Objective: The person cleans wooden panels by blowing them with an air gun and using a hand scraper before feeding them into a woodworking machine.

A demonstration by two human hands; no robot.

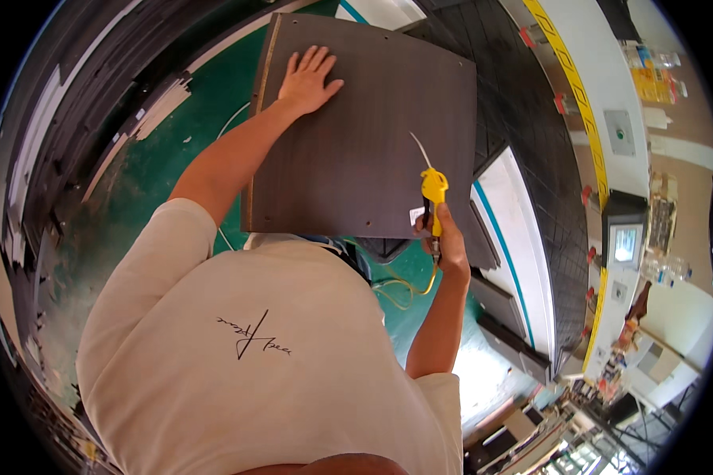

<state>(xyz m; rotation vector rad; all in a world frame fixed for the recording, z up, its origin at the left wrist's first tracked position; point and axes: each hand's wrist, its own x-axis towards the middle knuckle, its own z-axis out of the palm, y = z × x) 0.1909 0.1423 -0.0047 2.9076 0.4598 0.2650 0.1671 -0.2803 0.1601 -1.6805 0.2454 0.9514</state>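
Observation:
In front of me is a dark brown wood-grain panel (356, 127) with small holes near its edges and a lighter raw edge on its left side. My left hand (309, 83) lies on the panel's upper left part, palm down with the fingers stretched out. In my right hand (450, 241) is a yellow air blow gun (434, 186), held upright over the panel's lower right part. Its thin curved nozzle points up and to the left, above the panel's face. A yellow air hose (408, 293) hangs from the gun's lower end. A small white label (417, 215) shows beside the gun.
At the right runs a dark roller conveyor (554, 206) with a white frame and a yellow strip. White and dark panels (511, 237) lie between it and me. A small screen (626, 243) and bottles (657, 83) stand beyond. Dark boards are stacked at the left over a green floor (190, 119).

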